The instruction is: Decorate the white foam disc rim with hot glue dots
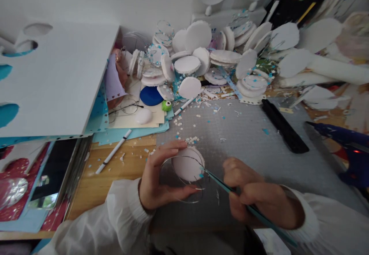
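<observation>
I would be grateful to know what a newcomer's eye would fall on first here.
Probably the heap of white discs along the back of the desk. The large white board with round cut-outs at far left would likely come next. Front and centre, the left hand holds a single white disc and wire loops, while the right hand holds a slim teal tool at the disc's edge.

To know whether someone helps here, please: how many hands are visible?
2: the left hand, at the wire rings and white disc, and the right hand, right of them, holding teal tweezers. No other hand shows.
</observation>
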`<move>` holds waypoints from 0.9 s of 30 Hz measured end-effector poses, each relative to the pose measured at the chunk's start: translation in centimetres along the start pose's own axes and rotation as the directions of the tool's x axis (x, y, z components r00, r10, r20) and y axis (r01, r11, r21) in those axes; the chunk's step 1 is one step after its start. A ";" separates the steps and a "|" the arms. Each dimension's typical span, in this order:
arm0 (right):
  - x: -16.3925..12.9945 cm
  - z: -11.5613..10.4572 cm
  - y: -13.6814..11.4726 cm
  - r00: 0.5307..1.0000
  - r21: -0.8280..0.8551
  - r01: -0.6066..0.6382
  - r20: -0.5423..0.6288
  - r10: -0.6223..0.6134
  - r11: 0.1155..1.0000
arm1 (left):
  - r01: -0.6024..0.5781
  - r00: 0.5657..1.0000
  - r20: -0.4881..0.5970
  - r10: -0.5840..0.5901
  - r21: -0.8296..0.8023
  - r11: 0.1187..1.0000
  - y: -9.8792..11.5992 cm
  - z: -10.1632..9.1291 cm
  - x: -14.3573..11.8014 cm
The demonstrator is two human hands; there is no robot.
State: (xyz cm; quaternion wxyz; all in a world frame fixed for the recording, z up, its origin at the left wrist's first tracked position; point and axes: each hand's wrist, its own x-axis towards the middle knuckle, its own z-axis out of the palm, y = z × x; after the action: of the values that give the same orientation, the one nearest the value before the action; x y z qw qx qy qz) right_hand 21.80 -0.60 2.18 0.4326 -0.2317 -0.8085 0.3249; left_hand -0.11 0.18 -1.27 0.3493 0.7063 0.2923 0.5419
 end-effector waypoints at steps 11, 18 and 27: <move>0.0 -0.1 0.1 1.000 -0.083 0.013 -0.026 -0.015 0.996 | 0.015 1.000 0.002 -0.015 0.043 0.999 0.0 -0.1 -0.2; -0.1 -0.2 0.0 0.986 0.046 -0.121 -0.113 0.125 0.992 | 0.032 0.999 -0.002 -0.032 0.033 0.999 -0.1 -0.2 -0.3; -0.1 0.5 0.1 0.923 0.323 -0.287 -0.158 0.350 0.902 | 0.047 0.999 -0.004 -0.047 0.031 0.998 -0.1 -0.1 -0.3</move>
State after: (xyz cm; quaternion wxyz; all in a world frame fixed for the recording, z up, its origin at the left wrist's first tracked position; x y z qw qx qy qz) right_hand 21.45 -0.72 1.89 0.4865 -0.3279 -0.6513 0.4812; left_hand -0.24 -0.01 -1.49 0.3504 0.7038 0.3176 0.5301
